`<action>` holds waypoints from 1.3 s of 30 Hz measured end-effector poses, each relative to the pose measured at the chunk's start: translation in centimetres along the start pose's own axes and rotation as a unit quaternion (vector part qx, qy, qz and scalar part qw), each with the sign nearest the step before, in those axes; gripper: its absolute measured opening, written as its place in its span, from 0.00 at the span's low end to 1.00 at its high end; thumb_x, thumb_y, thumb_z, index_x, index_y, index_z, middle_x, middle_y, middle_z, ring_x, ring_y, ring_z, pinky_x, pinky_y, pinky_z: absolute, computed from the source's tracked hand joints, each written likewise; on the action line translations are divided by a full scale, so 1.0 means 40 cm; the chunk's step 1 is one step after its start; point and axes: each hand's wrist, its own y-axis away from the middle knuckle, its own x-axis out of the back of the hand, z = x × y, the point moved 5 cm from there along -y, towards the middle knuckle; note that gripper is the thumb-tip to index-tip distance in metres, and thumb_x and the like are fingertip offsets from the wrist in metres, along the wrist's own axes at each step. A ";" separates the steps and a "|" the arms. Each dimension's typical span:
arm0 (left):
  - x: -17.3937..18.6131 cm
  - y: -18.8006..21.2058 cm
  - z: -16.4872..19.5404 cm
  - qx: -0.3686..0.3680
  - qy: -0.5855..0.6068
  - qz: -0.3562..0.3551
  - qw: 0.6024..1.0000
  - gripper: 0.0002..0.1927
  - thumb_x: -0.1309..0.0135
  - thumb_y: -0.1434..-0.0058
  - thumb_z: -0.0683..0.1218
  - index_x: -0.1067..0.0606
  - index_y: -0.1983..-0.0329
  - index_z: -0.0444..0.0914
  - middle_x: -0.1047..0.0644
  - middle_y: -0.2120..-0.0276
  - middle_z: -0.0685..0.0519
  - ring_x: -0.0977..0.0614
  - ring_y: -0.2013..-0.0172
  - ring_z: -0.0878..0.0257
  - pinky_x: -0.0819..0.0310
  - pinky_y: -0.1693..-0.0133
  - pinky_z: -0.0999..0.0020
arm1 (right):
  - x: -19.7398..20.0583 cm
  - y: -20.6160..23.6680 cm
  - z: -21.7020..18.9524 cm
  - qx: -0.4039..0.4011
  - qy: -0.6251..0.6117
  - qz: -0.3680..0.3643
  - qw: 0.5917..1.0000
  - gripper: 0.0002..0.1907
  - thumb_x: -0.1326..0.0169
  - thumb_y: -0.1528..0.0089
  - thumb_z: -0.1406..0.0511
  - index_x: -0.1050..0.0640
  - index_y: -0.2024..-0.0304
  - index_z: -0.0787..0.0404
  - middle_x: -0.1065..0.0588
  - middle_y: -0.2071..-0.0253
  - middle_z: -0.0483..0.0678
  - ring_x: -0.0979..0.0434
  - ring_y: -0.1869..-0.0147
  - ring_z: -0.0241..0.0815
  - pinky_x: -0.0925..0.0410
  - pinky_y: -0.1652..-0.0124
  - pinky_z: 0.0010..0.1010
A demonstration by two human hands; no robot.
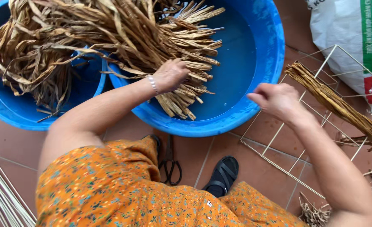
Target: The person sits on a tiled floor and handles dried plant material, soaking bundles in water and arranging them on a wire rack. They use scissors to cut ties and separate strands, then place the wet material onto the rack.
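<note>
Head view. The left hand [170,75] lies fingers down, pressing on a bundle of dried leaf strips [169,46] that rests across the rim of the large blue basin [257,63]. The right hand [277,100], fingers curled together and holding nothing visible, hovers beside the basin, above a wire frame [291,138] carrying a strand bundle [333,101]. Scissors [170,162] lie on the floor below the left hand.

A white woven sack [345,38] lies on the tiled floor at the upper right corner, bulging and partly cut off, printed with a green band and a red patch.
</note>
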 end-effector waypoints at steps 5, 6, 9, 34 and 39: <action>-0.064 -0.084 0.022 -0.033 -0.104 -0.004 0.994 0.06 0.44 0.43 0.47 0.20 0.66 0.41 0.24 0.59 0.49 0.28 0.52 0.55 0.34 0.53 0.55 | -0.156 -0.146 -0.142 -0.018 -0.014 -0.003 1.000 0.16 0.40 0.40 0.49 0.15 0.61 0.50 0.18 0.65 0.53 0.18 0.57 0.55 0.27 0.55 0.47; -0.067 -0.098 0.024 -0.028 -0.106 -0.009 0.994 0.06 0.45 0.42 0.46 0.20 0.65 0.41 0.23 0.59 0.50 0.27 0.51 0.55 0.34 0.51 0.55 | -0.185 -0.161 -0.144 -0.046 -0.059 0.020 0.997 0.16 0.41 0.39 0.50 0.15 0.61 0.52 0.18 0.66 0.52 0.18 0.59 0.53 0.27 0.55 0.45; -0.043 -0.128 0.026 0.032 -0.006 0.014 0.999 0.06 0.47 0.39 0.45 0.20 0.67 0.40 0.22 0.62 0.50 0.24 0.53 0.54 0.32 0.52 0.55 | -0.269 -0.180 -0.129 -0.136 -0.250 0.039 0.958 0.18 0.44 0.36 0.51 0.16 0.58 0.57 0.17 0.66 0.50 0.17 0.61 0.48 0.26 0.58 0.41; 0.060 -0.188 0.197 0.139 0.246 -0.089 0.955 0.22 0.61 0.37 0.53 0.23 0.77 0.37 0.21 0.77 0.41 0.17 0.73 0.45 0.24 0.64 0.46 | -0.392 -0.366 -0.027 -0.166 -0.931 0.178 0.271 0.18 0.62 0.27 0.57 0.28 0.67 0.56 0.32 0.75 0.42 0.31 0.73 0.38 0.33 0.70 0.35; 0.104 -0.121 0.231 0.086 0.205 -0.047 0.974 0.20 0.59 0.37 0.52 0.24 0.75 0.36 0.23 0.78 0.41 0.19 0.74 0.44 0.24 0.66 0.46 | -0.375 -0.396 0.100 -0.198 -0.917 0.217 0.271 0.18 0.61 0.27 0.57 0.29 0.69 0.55 0.42 0.83 0.39 0.49 0.84 0.34 0.50 0.81 0.28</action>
